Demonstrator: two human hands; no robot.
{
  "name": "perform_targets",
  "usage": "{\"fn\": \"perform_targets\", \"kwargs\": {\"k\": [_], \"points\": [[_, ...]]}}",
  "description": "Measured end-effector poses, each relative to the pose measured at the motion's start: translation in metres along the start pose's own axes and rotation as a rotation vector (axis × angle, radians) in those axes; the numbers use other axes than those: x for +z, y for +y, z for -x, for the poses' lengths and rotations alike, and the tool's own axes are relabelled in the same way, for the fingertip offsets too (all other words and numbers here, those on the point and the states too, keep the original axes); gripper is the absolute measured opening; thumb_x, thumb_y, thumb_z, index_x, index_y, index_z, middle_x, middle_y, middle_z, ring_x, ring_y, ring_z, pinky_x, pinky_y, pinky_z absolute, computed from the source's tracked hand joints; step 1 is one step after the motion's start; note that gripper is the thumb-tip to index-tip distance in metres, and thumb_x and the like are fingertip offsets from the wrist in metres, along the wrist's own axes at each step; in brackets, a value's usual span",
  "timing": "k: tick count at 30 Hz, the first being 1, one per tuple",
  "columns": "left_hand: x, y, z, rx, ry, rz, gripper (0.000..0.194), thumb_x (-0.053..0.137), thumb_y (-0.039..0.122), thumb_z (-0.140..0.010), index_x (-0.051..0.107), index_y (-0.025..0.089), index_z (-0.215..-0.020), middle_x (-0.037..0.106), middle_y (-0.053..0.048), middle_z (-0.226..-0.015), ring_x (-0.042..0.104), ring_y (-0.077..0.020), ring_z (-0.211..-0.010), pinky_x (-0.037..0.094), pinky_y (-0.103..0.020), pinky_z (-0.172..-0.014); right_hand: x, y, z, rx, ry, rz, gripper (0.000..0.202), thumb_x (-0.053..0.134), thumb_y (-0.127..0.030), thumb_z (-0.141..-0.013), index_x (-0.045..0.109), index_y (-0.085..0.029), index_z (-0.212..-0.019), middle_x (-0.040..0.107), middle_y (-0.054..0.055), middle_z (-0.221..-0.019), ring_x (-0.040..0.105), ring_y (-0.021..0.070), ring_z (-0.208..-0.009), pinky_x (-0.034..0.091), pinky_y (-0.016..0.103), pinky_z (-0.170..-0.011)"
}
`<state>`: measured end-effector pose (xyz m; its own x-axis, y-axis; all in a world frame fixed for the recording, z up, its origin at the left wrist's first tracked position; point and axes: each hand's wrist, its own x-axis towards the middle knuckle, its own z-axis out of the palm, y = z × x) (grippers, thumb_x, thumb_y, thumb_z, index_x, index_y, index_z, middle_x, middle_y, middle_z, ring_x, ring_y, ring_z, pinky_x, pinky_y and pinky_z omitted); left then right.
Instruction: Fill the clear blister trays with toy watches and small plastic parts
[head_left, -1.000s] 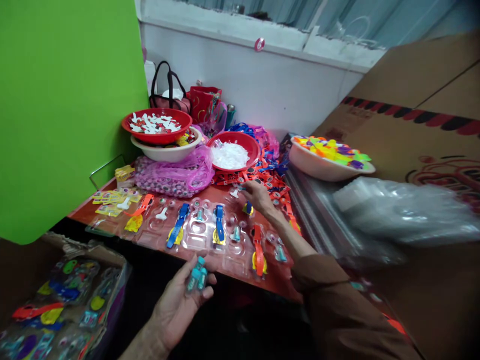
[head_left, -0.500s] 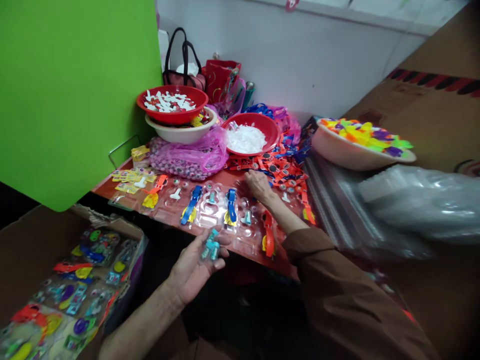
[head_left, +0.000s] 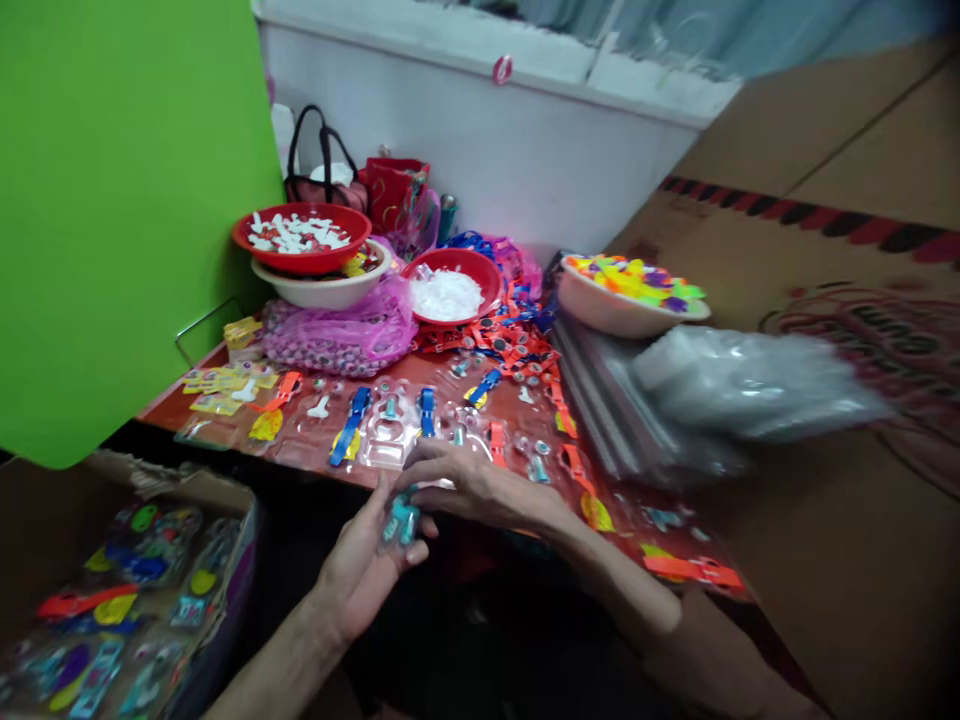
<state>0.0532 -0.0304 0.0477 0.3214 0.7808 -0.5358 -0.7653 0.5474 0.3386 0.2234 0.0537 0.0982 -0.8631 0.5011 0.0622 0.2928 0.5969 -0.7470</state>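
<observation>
My left hand [head_left: 364, 565] is palm up over the table's front edge, cupping several small clear tubes with teal tops [head_left: 401, 520]. From the right, my right hand [head_left: 465, 480] reaches over that palm, its bent fingertips closed at the tubes; the exact grip is partly hidden. Behind the hands lie clear blister trays [head_left: 386, 430] with moulded hollows. Some hold blue toy watches [head_left: 350, 425], orange toy watches [head_left: 576, 470], yellow pieces [head_left: 597, 513], eyeball beads and teal tubes [head_left: 540, 468].
A pink bag of eyeball beads [head_left: 337, 335], stacked bowls [head_left: 300, 265], a red bowl of white pieces [head_left: 487, 275] and a bowl of colourful pieces [head_left: 622, 310] stand behind. Plastic-wrapped stacks [head_left: 735, 385] lie right; a carton of filled packs [head_left: 244, 540] sits lower left.
My right hand has come back from the orange watch pile to the tubes in my left palm. The view has tilted up and turned right.
</observation>
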Motion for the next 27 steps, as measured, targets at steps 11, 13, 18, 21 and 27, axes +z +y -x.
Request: {"fn": "perform_targets", "kwargs": {"k": [11, 13, 18, 21, 27], "points": [[0.005, -0.030, -0.003, -0.061, -0.088, -0.146, 0.027, 0.053, 0.038, -0.101, 0.067, 0.015, -0.102, 0.068, -0.006, -0.089, 0.065, -0.0159, -0.068, 0.038, -0.023, -0.049, 0.008, -0.010, 0.042, 0.141, 0.061, 0.217, 0.015, 0.057, -0.034, -0.098, 0.067, -0.027, -0.107, 0.064, 0.006, -0.108, 0.063, 0.0221, -0.095, 0.053, 0.033, -0.081], [0.005, -0.032, -0.004, -0.065, -0.104, -0.158, 0.027, 0.055, 0.039, -0.100, 0.066, 0.014, -0.106, 0.069, -0.010, -0.094, 0.065, -0.0166, -0.070, 0.038, -0.023, -0.050, 0.000, -0.009, 0.046, 0.170, 0.084, 0.192, 0.016, 0.056, -0.037, -0.099, 0.063, -0.024, -0.103, 0.065, 0.005, -0.101, 0.062, 0.0197, -0.087, 0.052, 0.031, -0.075], [-0.005, -0.035, -0.004, -0.097, -0.021, -0.157, 0.034, 0.059, 0.027, -0.097, 0.057, 0.010, -0.126, 0.072, -0.020, -0.104, 0.066, -0.0196, -0.073, 0.039, -0.025, -0.053, -0.061, 0.049, 0.067, 0.338, 0.457, 0.046, 0.025, 0.063, -0.044, -0.092, 0.066, -0.019, -0.098, 0.065, 0.002, -0.083, 0.056, 0.0144, -0.069, 0.048, 0.027, -0.062], [-0.017, -0.036, -0.003, -0.109, 0.005, -0.150, 0.051, 0.066, 0.020, -0.089, 0.051, 0.008, -0.135, 0.071, -0.023, -0.109, 0.066, -0.0204, -0.076, 0.042, -0.028, -0.057, -0.111, 0.108, 0.086, 0.515, 0.691, 0.092, 0.030, 0.061, -0.044, -0.088, 0.070, -0.017, -0.098, 0.068, 0.003, -0.079, 0.057, 0.0140, -0.063, 0.047, 0.027, -0.058], [-0.029, -0.028, 0.007, -0.088, 0.063, -0.217, 0.068, 0.087, 0.028, -0.073, 0.056, 0.016, -0.133, 0.073, -0.016, -0.099, 0.064, -0.0191, -0.073, 0.038, -0.025, -0.056, -0.152, 0.191, 0.102, 0.706, 0.748, 0.263, 0.023, 0.072, -0.039, -0.076, 0.069, -0.017, -0.078, 0.068, 0.002, -0.066, 0.055, 0.0138, -0.058, 0.042, 0.025, -0.055]]}}
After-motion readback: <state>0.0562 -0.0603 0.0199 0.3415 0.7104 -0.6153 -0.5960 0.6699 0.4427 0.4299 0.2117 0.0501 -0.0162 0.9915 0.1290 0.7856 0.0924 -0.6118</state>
